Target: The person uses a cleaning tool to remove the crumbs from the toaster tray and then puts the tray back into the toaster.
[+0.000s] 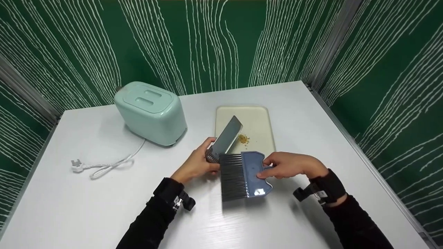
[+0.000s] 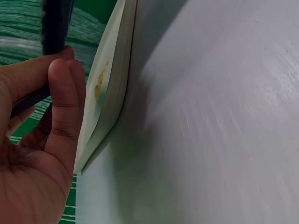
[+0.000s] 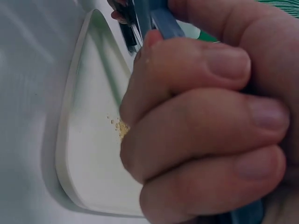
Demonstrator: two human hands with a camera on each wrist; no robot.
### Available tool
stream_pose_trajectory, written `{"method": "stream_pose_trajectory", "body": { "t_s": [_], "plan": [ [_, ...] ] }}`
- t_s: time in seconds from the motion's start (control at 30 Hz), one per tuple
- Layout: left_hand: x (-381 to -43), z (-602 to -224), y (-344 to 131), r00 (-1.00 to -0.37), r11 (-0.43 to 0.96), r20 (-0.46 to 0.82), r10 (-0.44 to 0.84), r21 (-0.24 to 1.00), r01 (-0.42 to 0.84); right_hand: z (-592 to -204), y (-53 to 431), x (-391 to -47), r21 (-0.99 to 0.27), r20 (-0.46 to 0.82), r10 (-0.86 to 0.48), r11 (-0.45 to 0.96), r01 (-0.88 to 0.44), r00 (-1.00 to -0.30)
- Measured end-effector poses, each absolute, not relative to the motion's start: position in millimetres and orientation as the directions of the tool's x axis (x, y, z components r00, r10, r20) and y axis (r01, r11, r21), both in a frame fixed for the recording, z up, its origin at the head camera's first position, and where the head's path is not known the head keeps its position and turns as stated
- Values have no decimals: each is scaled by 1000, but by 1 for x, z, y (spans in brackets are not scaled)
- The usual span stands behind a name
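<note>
Dustpan (image 1: 227, 134) and hand brush (image 1: 255, 169) are held one per hand at the near end of the cream tray (image 1: 259, 119). The dustpan is pinched at its near end between the thumb and fingers of the left hand (image 1: 198, 163), apparently so that its grey face is left unobstructed and angled over the tray. The brush handle is enclosed by the curled fingers of the right hand (image 1: 290, 164); by this hold the bristles (image 1: 232, 178) are presumably kept free and directed toward the dustpan. Whether bristles and dustpan touch cannot be told, as they overlap in the head view. Crumbs (image 1: 243, 139) are heaped on the tray beside the dustpan, probably contained by the raised rim. The mint-green toaster (image 1: 152, 112) is stood left of the tray, its white power cord (image 1: 116, 163) looped and its plug (image 1: 78, 166) unconnected on the white table (image 1: 193, 221), likely to keep the cord away from the brush.

The hand brush is formed of a broad, glossy blue body with long, dark bristles. The dustpan is elongated and grey, with dark, comb-like teeth at the held end. The crumbs are yellow-brown, with loose grains scattered around the heap.
</note>
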State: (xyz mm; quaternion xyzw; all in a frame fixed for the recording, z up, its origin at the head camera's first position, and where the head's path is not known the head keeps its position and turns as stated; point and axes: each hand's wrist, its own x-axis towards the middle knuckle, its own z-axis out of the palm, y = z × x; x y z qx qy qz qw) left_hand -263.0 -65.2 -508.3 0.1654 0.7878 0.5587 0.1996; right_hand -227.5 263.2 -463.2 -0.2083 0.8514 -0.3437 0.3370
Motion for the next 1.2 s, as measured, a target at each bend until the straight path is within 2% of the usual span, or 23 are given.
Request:
{"method": "stream_pose_trajectory", "body": {
  "t_s": [0.43, 0.8, 1.0, 1.07, 1.2],
  "plan": [
    [-262, -507, -67, -861, 320, -101, 498, 945, 74, -459, 274, -237, -657, -393, -473, 744, -119, -789],
    [-261, -509, -68, -856, 311, -126, 501, 949, 42, -462, 287, -246, -632, -343, -320, 774, -35, -883],
    [-261, -508, -67, -862, 324, -139, 487, 945, 31, -456, 293, -246, -603, -323, -254, 798, -8, -912],
    [-261, -508, -67, -866, 330, -142, 480, 943, 29, -452, 295, -246, -600, -295, -235, 800, -11, -926],
    [-261, -508, -67, -869, 336, -143, 474, 941, 28, -448, 295, -246, -600, -160, -190, 798, -57, -969]
  ]
}}
